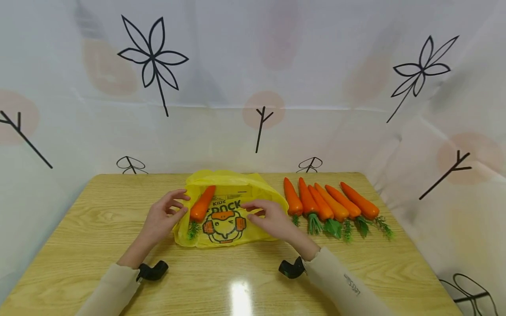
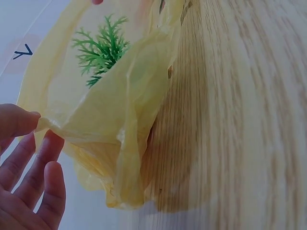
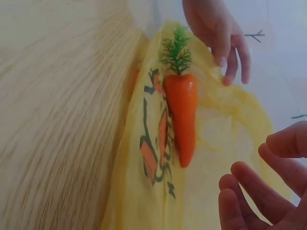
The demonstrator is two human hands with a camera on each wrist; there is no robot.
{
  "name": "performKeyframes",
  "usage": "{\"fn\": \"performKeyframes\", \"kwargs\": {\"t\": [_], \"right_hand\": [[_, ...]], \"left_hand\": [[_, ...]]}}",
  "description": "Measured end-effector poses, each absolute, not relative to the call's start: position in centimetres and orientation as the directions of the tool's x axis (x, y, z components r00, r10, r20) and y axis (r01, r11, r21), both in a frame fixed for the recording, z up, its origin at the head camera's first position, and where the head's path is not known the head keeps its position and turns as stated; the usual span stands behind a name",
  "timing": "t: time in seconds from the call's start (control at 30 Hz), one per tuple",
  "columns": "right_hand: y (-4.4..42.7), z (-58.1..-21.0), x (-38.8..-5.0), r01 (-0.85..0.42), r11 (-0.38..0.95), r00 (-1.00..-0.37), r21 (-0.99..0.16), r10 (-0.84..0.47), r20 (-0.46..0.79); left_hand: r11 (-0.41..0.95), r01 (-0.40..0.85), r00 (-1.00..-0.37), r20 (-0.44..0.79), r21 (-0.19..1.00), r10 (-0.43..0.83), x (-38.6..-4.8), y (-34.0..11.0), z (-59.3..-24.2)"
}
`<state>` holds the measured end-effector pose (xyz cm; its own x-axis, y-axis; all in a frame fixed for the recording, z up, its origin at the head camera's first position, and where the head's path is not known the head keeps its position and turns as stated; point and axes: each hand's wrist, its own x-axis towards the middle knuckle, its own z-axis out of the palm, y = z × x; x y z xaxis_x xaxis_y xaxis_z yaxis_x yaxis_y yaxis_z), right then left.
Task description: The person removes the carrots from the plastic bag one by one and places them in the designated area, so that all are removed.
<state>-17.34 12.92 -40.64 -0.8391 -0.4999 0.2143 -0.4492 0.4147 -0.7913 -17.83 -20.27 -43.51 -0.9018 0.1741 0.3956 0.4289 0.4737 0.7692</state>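
Note:
A thin yellow plastic bag (image 1: pixel 229 175) with a printed duck face lies mid-table, its rim standing up at the back and sides. Against the printed side lies an orange carrot (image 1: pixel 202 204) with green leaves, tip toward the back wall; I cannot tell whether it is fully inside. At the bag's left edge, my left hand (image 1: pixel 160 219) pinches the rim between thumb and finger, clearest in the left wrist view. My right hand (image 1: pixel 272 221) hovers over the bag's right part, fingers loosely bent and holding nothing; in the right wrist view (image 3: pixel 268 191) they appear apart from the carrot.
A row of several orange carrots (image 1: pixel 336 208) with green tops lies right of the bag on the wooden table (image 1: pixel 99 210). White patterned cloth (image 1: pixel 221 131) hangs behind and at both sides. Black curved wrist pieces sit on both wrists.

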Motion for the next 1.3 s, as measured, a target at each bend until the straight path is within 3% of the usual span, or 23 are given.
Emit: {"fn": "performKeyframes", "kwargs": {"t": [0.87,1.3], "right_hand": [[5.1,-43.7,-19.8,-0.191,0.350,-0.862,-0.917,-0.507,-0.014],[2.4,-42.8,-20.8,-0.195,0.486,-0.806,-0.852,-0.575,-0.143]], "left_hand": [[0.464,0.448,-0.892,0.412,0.764,0.184,-17.6,-19.7,-43.4],[0.455,0.457,-0.889,0.409,0.765,0.205,-17.9,-19.5,-43.3]]}}
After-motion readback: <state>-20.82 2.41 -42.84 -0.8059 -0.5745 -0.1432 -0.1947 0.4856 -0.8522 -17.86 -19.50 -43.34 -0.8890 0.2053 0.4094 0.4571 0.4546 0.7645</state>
